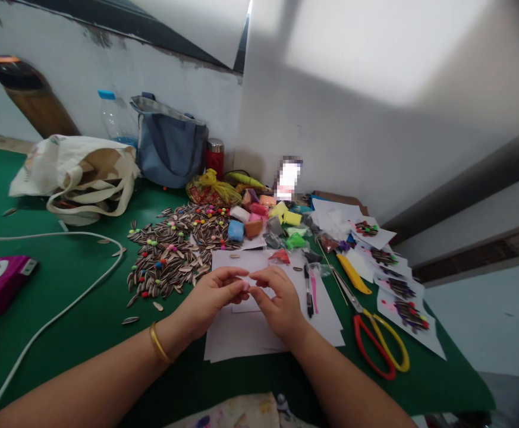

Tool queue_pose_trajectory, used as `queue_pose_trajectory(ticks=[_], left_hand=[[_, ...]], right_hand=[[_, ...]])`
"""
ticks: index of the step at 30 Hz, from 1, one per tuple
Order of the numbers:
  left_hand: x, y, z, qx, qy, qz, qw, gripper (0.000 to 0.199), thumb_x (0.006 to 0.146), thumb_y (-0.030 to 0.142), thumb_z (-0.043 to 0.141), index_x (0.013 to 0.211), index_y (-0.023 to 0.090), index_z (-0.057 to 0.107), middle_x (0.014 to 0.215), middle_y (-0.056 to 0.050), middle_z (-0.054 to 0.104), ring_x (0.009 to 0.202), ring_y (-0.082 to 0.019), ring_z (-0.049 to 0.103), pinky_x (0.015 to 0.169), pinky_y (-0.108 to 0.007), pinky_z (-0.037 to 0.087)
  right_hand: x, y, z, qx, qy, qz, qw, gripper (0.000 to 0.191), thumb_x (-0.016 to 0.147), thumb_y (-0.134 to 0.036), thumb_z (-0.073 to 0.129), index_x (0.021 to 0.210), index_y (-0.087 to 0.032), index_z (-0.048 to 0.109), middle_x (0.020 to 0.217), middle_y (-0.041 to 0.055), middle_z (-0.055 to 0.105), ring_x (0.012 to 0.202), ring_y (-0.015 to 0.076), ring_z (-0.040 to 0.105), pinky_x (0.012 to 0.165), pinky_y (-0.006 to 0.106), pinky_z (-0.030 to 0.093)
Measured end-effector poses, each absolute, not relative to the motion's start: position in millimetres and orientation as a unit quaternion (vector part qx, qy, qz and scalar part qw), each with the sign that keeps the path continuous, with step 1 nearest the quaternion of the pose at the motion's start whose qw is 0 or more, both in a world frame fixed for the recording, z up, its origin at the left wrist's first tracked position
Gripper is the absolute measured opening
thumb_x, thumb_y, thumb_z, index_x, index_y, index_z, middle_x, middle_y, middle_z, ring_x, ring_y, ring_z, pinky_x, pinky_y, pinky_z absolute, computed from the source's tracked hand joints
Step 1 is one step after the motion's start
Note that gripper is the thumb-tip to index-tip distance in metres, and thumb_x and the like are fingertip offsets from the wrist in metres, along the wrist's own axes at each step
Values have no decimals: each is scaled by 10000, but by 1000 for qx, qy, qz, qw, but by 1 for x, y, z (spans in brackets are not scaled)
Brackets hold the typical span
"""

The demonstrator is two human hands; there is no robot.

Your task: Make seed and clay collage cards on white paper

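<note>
Over a stack of white paper, my left hand pinches a small pink lump, apparently soft clay, between thumb and fingers. My right hand faces it with curved fingers; its thumb tip is right beside the lump, and a gap shows between thumb and index finger. Just beyond my hands lies a red piece in clear wrap. A black pen and a pink tool rest on the paper to the right of my right hand.
Striped sunflower seeds with coloured beads are heaped left. Wrapped coloured clay blocks stand behind the paper. Scissors, a yellow cutter and seed-decorated cards lie right. A white cable crosses the left side. Bags stand behind.
</note>
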State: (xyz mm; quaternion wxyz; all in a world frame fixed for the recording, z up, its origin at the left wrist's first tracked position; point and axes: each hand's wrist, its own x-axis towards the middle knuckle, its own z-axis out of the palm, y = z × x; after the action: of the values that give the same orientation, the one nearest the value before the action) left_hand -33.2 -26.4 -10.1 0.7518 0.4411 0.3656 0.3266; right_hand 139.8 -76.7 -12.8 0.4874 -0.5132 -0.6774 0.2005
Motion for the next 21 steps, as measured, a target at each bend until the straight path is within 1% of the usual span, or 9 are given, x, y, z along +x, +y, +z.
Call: queue_pose_trajectory(ticks=[2, 4, 6, 8, 10, 12, 15, 18, 21], left_hand=[[-33, -26, -8, 481, 368, 340, 719, 543, 727, 374, 798, 1178, 176, 568, 741, 1, 696, 675, -126, 610, 670, -254, 493], [-33, -27, -8, 516, 364, 348, 693, 594, 731, 388, 786, 1217, 171, 523, 704, 7, 691, 656, -138, 613, 657, -268, 501], [-33, -27, -8, 534, 360, 347, 682, 576, 757, 421, 751, 1217, 163, 521, 707, -3, 695, 667, -155, 633, 662, -288, 514], [-33, -27, -10, 543, 361, 337, 679, 532, 791, 448, 706, 1208, 163, 539, 737, -19, 706, 709, -173, 660, 684, -305, 528], [-33, -27, -11, 558, 365, 329, 669, 466, 781, 448, 711, 1135, 170, 595, 810, -37, 722, 769, -185, 675, 708, -306, 534], [-33, -27, -11, 592, 374, 324, 636, 372, 739, 436, 746, 986, 171, 661, 853, -44, 726, 794, -186, 671, 716, -294, 530], [-35, -26, -9, 643, 401, 309, 575, 297, 759, 459, 722, 829, 172, 698, 788, -35, 717, 738, -172, 649, 680, -274, 513], [-37, -25, -8, 656, 419, 289, 557, 325, 810, 497, 665, 812, 174, 701, 732, -29, 713, 686, -162, 639, 639, -260, 498], [-37, -25, -7, 661, 421, 276, 557, 334, 814, 507, 657, 806, 176, 703, 708, -23, 713, 659, -154, 633, 620, -248, 488]], right_hand=[[140, -77, -12, -514, -676, 205, 487, 139, 911, -315, 648, 1000, -216, 688, 875, 39, 637, 840, 188, 579, 774, 338, 466], [139, -76, -11, -509, -680, 221, 479, 108, 912, -312, 649, 927, -215, 696, 839, 32, 647, 832, 184, 588, 777, 333, 465], [138, -76, -9, -504, -680, 236, 477, 119, 917, -297, 645, 846, -214, 692, 788, 21, 646, 805, 176, 593, 769, 324, 463], [137, -75, -8, -510, -669, 240, 485, 141, 920, -280, 639, 804, -211, 682, 761, 16, 637, 775, 168, 591, 748, 315, 461], [137, -74, -8, -519, -659, 236, 491, 139, 912, -275, 646, 795, -209, 681, 760, 16, 631, 755, 164, 585, 724, 309, 460], [137, -74, -9, -519, -660, 239, 488, 135, 910, -284, 648, 803, -211, 687, 768, 18, 635, 757, 166, 586, 721, 308, 461], [139, -74, -10, -503, -674, 244, 484, 188, 962, -285, 562, 861, -219, 706, 809, 28, 658, 805, 172, 600, 758, 320, 467], [141, -74, -10, -503, -673, 233, 489, 215, 986, -278, 505, 964, -224, 713, 873, 42, 677, 856, 180, 610, 795, 336, 472], [141, -74, -11, -511, -667, 240, 487, 171, 943, -318, 595, 1028, -221, 707, 903, 47, 676, 837, 181, 610, 775, 333, 483]])
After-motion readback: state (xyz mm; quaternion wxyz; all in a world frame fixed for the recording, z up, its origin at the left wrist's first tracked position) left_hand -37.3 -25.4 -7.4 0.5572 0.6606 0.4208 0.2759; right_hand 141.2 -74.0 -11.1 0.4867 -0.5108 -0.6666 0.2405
